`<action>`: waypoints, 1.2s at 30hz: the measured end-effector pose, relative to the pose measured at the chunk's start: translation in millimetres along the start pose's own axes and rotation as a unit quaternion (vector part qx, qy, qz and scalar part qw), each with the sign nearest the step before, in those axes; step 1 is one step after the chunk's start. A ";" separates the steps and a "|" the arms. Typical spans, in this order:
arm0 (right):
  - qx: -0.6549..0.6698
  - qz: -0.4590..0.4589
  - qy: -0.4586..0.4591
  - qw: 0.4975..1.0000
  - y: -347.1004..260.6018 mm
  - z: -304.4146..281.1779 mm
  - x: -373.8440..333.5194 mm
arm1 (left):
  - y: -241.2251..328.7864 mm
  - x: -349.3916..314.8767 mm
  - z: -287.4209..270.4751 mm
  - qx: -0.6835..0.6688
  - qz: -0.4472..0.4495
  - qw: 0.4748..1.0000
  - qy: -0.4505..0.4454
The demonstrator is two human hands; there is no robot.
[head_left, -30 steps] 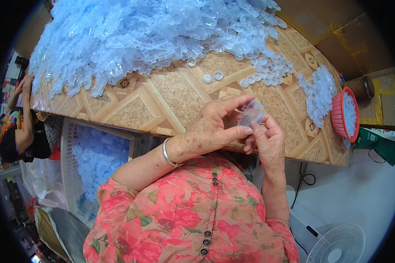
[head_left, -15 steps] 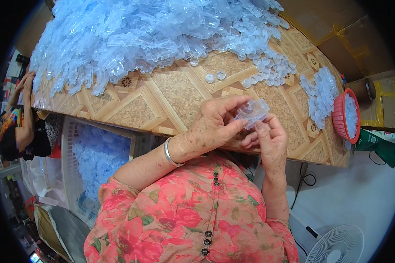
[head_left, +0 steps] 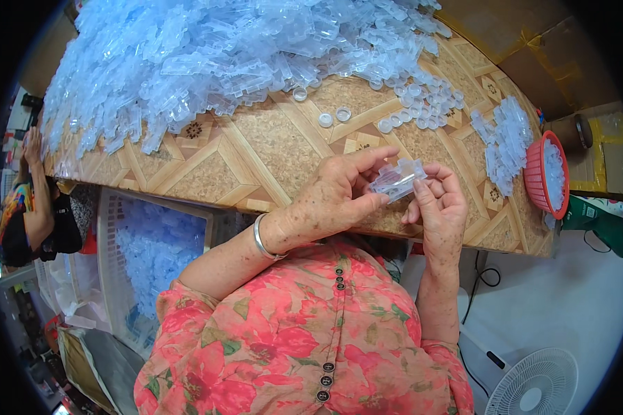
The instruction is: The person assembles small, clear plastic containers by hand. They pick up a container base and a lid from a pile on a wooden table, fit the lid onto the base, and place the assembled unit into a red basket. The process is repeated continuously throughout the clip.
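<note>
Across the desk (head_left: 266,138), a heap of clear bits (head_left: 221,52) lay at eleven o'clock. Near the six o'clock edge, the half-curled left hand (head_left: 332,197) touched a clear piece (head_left: 398,180) at eight o'clock, its grip unclear; the right hand (head_left: 441,202) pinched it at three o'clock. It looked light, stiff, maybe slippery, best held by its edges.

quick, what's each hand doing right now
Left hand: holding the clear piece at its left end.
Right hand: pinching its right end.

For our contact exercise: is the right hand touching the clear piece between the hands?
Touching: the head view shows the right hand with its thumb on the clear piece.
</note>
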State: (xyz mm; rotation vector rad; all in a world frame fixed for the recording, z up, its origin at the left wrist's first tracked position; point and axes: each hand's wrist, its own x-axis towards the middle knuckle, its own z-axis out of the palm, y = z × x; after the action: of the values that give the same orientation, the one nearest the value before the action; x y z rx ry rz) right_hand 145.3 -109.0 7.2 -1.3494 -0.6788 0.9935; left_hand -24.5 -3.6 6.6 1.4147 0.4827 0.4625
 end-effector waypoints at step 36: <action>-0.552 -0.267 0.215 0.760 -9.3 -89.4 5.8 | -2.3 13.2 15.4 0.011 0.068 0.997 0.046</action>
State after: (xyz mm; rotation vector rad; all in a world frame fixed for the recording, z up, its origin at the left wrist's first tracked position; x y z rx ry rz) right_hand 227.6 -145.4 3.1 -2.1007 -1.2752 -0.3292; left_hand -4.8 -8.7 5.1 1.4584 0.4686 0.6370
